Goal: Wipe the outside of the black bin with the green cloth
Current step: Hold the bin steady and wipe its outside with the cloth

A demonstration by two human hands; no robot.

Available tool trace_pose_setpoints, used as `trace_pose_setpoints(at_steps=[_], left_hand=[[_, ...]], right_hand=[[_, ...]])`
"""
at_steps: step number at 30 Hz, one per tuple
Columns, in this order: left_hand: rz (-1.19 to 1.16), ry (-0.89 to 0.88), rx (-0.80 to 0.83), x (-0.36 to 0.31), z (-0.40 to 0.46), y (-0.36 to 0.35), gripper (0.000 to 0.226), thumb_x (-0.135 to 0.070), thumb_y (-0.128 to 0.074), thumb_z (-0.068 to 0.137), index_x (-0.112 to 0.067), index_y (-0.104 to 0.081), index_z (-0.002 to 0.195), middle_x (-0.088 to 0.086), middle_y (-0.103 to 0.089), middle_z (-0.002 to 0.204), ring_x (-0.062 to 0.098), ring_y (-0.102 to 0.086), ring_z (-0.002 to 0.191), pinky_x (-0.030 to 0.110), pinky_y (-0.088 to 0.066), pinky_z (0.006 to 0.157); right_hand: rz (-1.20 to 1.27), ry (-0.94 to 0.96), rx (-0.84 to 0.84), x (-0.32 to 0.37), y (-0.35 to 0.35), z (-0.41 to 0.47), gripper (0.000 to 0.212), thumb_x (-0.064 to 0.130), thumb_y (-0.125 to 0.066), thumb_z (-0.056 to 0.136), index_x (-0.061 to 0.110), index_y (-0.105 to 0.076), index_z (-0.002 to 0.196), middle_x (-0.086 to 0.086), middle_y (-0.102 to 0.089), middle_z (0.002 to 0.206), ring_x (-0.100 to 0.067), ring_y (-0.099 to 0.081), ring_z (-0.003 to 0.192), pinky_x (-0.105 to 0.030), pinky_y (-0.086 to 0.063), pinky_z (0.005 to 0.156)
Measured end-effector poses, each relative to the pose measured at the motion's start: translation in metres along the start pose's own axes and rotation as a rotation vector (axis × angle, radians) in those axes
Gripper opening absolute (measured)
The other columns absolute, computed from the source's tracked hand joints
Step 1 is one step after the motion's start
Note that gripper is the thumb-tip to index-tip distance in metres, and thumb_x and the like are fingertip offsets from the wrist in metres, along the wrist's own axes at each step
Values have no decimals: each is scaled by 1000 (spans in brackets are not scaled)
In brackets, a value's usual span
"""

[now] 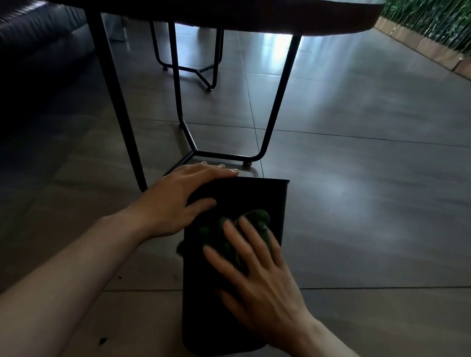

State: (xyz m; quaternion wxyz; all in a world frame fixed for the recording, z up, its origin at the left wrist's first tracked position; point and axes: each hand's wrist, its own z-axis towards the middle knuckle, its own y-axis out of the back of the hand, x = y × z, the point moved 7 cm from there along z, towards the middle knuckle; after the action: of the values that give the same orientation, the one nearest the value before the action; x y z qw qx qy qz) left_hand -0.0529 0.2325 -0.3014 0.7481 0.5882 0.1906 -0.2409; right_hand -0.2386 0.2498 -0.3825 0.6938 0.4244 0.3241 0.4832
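Fingers of the right hand are spread out flat, and they press down on one green cloth. They are not curled around it; the cloth is bunched up under the fingertips and pokes out past them. Some of it also hangs over the left side of the bin. That hand looks a little blurry.

Left hand lies on the far left corner of the one black bin. Its four fingers reach flat along the bin's far edge, and its thumb points across the top face toward the cloth. It is open and rests on the bin, with nothing inside it. Two bare arms come up from the bottom of the picture, one to each hand.

Bin lies on its side on the tiled floor, with a broad side facing up. The cloth sits on that side, near the middle and a bit toward the far end. The two hands are close to each other on the bin but do not touch.

Just past the bin's far end stands one dark table on thin black metal legs. A second set of thin black legs stands farther back, behind the table. Left of the bin, far off, is one dark sofa. Right of the bin, far off, runs one wall of green leaves with a wooden edge below it.
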Motion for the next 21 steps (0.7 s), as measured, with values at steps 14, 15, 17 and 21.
trace_pose_setpoints(at_steps=[14, 15, 17, 21], left_hand=[[-33, -7, 25, -12, 3, -6, 62, -15, -63, 92, -48, -46, 141, -25, -48, 146, 8, -27, 148, 45, -30, 120], [-38, -6, 21, -11, 3, -5, 62, -12, -63, 92, -47, -46, 141, -24, -49, 145, 9, -30, 148, 46, -31, 119], [-47, -15, 16, -8, 2, -3, 60, -13, -65, 91, -45, -49, 139, -23, -52, 143, 9, -35, 145, 47, -34, 118], [-56, 18, 33, -4, 0, -1, 60, -21, -70, 90, -52, -48, 136, -27, -50, 143, 2, -29, 146, 42, -30, 120]], right_hand=[[62, -148, -265, -45, 40, 33, 42, 27, -58, 100, 36, -55, 141, -13, -44, 162, -36, -33, 155, -60, -32, 120], [96, -176, -267, -45, 40, 37, 47, 27, -61, 95, 35, -57, 141, -13, -43, 163, -35, -30, 156, -61, -31, 120], [124, -111, -223, -29, 30, 31, 49, 38, -66, 89, 33, -62, 138, -13, -40, 165, -38, -25, 158, -65, -26, 121], [46, 185, -47, 22, -13, -19, 21, 50, -68, 96, 36, -66, 112, -10, -49, 159, -42, -30, 155, -71, -28, 118]])
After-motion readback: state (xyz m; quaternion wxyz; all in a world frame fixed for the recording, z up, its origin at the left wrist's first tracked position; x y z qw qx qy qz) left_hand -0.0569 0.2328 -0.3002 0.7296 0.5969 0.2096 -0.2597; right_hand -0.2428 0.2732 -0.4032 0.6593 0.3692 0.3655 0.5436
